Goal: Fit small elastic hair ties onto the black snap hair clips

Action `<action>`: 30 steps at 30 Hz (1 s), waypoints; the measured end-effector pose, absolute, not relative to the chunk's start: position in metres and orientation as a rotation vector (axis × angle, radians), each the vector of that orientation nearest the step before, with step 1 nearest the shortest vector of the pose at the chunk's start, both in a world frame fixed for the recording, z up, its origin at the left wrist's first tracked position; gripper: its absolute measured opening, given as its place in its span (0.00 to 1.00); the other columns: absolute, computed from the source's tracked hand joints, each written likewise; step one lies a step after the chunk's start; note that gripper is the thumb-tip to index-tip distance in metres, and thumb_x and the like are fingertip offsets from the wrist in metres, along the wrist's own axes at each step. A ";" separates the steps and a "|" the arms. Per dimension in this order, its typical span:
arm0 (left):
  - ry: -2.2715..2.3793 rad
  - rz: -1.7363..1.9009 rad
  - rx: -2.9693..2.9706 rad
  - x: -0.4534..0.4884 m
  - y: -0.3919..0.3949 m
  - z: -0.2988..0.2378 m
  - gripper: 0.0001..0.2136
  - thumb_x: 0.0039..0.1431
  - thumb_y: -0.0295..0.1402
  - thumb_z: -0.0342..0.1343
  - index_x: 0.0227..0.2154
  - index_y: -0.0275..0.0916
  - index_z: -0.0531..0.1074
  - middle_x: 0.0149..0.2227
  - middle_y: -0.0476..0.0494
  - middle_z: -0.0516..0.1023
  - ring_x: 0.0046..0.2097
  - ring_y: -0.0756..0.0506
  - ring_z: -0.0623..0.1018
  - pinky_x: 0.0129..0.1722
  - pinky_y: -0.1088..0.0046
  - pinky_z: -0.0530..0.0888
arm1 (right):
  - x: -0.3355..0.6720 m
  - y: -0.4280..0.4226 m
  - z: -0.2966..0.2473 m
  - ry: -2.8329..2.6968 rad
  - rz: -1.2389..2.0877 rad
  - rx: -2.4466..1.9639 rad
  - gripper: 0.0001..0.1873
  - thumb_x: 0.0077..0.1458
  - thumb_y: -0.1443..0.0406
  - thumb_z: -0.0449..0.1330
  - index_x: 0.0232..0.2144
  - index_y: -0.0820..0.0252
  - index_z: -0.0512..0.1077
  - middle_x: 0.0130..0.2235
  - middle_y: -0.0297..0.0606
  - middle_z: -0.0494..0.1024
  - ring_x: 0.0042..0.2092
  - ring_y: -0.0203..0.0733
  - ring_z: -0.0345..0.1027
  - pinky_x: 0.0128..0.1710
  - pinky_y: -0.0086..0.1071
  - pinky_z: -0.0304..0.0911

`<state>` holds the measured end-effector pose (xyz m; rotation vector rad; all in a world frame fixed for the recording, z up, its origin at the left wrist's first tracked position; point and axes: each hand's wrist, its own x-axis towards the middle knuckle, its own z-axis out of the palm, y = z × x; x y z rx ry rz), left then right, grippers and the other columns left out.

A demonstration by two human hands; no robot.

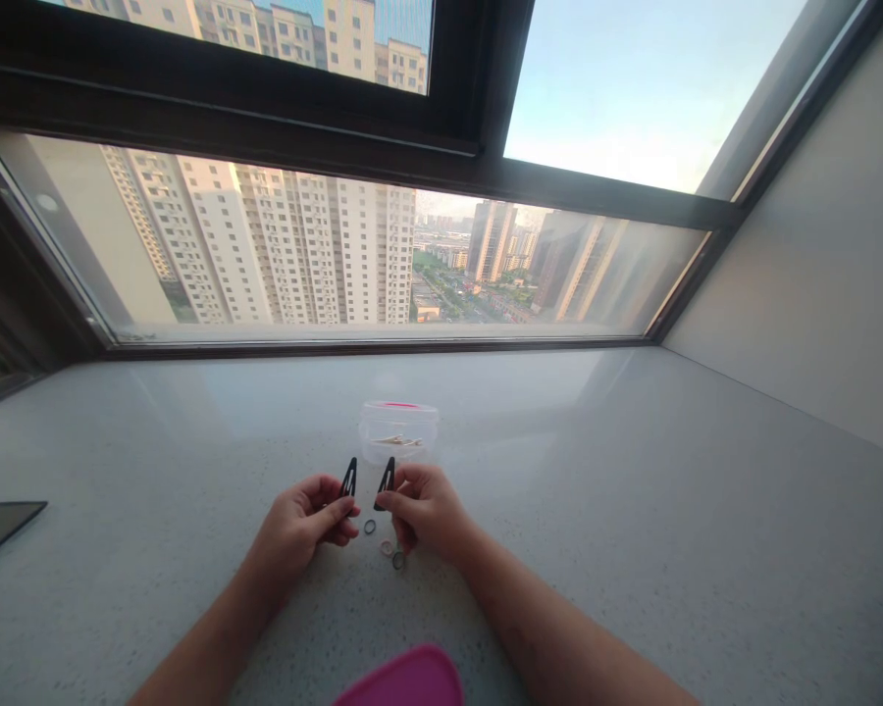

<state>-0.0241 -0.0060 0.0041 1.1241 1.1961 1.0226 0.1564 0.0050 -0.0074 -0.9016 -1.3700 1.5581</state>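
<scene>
Between thumb and fingers, my left hand [307, 517] pinches a black snap hair clip [349, 479], its narrow end pointing up. A second black snap hair clip [387, 478] is held upright in the same way by my right hand [428, 508]. The two clips are a small gap apart. Below them on the counter lie a dark hair tie [370, 527], a pinkish hair tie [387, 548] and another dark hair tie [398, 561], near my right fingertips. Just beyond the clips stands a clear plastic container [368, 426] with several thin, pale sticks inside.
A pink lid-like piece [412, 679] lies at the near edge of view. To the far left rests a dark flat device [4, 525]. The speckled pale counter [596, 510] runs back to a dark window frame [383, 346], with a white wall [816, 294] on the right.
</scene>
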 end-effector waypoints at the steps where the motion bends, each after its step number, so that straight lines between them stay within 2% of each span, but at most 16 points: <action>1: 1.190 1.025 1.124 -0.024 -0.005 0.003 0.15 0.42 0.40 0.64 0.28 0.36 0.68 0.27 0.43 0.79 0.26 0.47 0.77 0.25 0.74 0.72 | 0.156 0.005 -0.007 -1.363 1.564 -0.903 0.17 0.45 0.55 0.63 0.24 0.62 0.64 0.12 0.27 0.67 0.11 0.30 0.57 0.10 0.22 0.50; 5: 1.165 1.030 1.115 -0.026 -0.003 -0.002 0.16 0.43 0.40 0.64 0.33 0.35 0.69 0.27 0.43 0.79 0.26 0.47 0.78 0.25 0.73 0.73 | 0.157 0.005 -0.009 -1.337 1.607 -0.858 0.19 0.44 0.54 0.64 0.26 0.63 0.65 0.16 0.31 0.71 0.15 0.34 0.64 0.12 0.23 0.55; 10: 1.145 1.006 1.131 -0.026 -0.003 -0.002 0.15 0.44 0.38 0.64 0.32 0.35 0.70 0.27 0.44 0.78 0.26 0.48 0.77 0.25 0.74 0.73 | 0.157 0.006 -0.010 -1.353 1.628 -0.831 0.21 0.44 0.52 0.64 0.27 0.65 0.67 0.18 0.33 0.72 0.16 0.34 0.66 0.13 0.22 0.57; 19: 1.160 0.988 1.156 -0.026 -0.004 -0.002 0.14 0.44 0.38 0.63 0.31 0.35 0.69 0.26 0.44 0.78 0.25 0.48 0.77 0.24 0.75 0.72 | 0.156 0.006 -0.009 -1.342 1.623 -0.902 0.23 0.43 0.49 0.63 0.26 0.63 0.65 0.17 0.31 0.70 0.15 0.33 0.64 0.13 0.23 0.57; 25: 1.151 0.973 1.181 -0.025 -0.006 0.002 0.13 0.44 0.38 0.63 0.30 0.35 0.69 0.26 0.45 0.78 0.25 0.47 0.77 0.24 0.74 0.73 | 0.156 0.006 -0.010 -1.401 1.538 -0.909 0.18 0.47 0.52 0.61 0.26 0.63 0.65 0.13 0.26 0.65 0.13 0.30 0.56 0.12 0.22 0.53; 30: 1.163 0.954 1.183 -0.025 -0.007 0.004 0.13 0.45 0.37 0.62 0.30 0.35 0.69 0.27 0.44 0.78 0.26 0.47 0.77 0.25 0.74 0.73 | 0.155 0.008 -0.012 -1.425 1.522 -0.876 0.16 0.49 0.54 0.61 0.27 0.62 0.65 0.13 0.25 0.64 0.13 0.29 0.55 0.11 0.22 0.50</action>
